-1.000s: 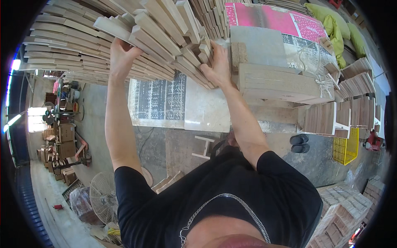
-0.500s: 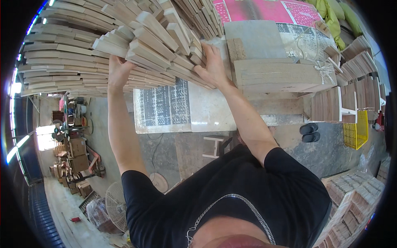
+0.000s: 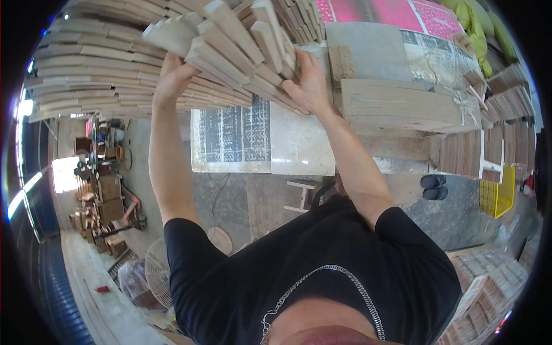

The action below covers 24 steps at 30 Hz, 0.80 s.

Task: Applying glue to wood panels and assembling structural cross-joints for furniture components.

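Note:
A loose bundle of pale wooden strips (image 3: 221,60) spans the gap between my two hands, its strips fanned at uneven angles. My left hand (image 3: 173,80) is closed on the bundle's left end, with the thumb along the near side. At the other end, my right hand (image 3: 310,83) grips the strips, thumb in front and fingers behind. Behind and to the left rises a large stack of similar wooden strips (image 3: 92,63), in long layered rows. The bundle hides part of this stack, so whether it rests on it I cannot tell.
Below the bundle lies a table covered with a dark patterned sheet (image 3: 230,138). Right of my right hand sits a long stack of boards (image 3: 402,106). A small stool (image 3: 299,195), black slippers (image 3: 434,187), a yellow crate (image 3: 497,192) and a fan (image 3: 158,273) stand on the floor.
The whole view has shifted, so table and boards appear higher and further right. Both hands keep their hold on the strips, with little clear movement against the stack.

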### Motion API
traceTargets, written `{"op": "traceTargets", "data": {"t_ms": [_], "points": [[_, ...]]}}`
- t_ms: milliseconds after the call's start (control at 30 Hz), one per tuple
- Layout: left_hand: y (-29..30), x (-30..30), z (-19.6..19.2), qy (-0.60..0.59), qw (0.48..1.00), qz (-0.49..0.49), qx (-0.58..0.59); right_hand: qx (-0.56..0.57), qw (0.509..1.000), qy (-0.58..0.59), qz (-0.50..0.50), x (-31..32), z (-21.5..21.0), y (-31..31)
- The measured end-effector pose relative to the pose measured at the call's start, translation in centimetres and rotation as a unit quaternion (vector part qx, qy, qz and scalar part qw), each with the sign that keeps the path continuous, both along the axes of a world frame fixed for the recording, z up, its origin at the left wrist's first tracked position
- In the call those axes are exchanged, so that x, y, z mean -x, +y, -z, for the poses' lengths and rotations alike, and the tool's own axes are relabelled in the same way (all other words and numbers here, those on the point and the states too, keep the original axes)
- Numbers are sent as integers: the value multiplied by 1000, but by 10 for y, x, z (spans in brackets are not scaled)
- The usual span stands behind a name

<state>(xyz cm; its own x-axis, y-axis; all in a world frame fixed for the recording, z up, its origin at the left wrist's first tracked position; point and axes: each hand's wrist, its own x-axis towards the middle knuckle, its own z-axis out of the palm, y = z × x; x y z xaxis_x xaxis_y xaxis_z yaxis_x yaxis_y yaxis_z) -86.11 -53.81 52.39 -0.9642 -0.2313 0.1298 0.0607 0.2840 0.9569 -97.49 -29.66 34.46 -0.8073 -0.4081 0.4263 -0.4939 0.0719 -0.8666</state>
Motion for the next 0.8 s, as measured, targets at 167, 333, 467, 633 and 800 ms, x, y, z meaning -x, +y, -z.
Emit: {"op": "traceTargets", "data": {"t_ms": [167, 333, 467, 633, 800], "points": [[-5, -2, 14, 29, 997, -43, -62, -10, 1000, 9, -17, 0, -2, 3], [-56, -2, 24, 10, 995, 6, -96, -14, 999, 20, -42, -5, -5, -4], [-76, 6, 85, 30, 987, 11, -156, -23, 999, -5, -36, 2, 5, 3], [-41, 15, 86, 52, 983, -48, -168, -26, 999, 0, -30, 10, 11, 5], [-78, 14, 84, 60, 986, 2, -157, -37, 999, 2, -34, 1, 3, -4]]}}
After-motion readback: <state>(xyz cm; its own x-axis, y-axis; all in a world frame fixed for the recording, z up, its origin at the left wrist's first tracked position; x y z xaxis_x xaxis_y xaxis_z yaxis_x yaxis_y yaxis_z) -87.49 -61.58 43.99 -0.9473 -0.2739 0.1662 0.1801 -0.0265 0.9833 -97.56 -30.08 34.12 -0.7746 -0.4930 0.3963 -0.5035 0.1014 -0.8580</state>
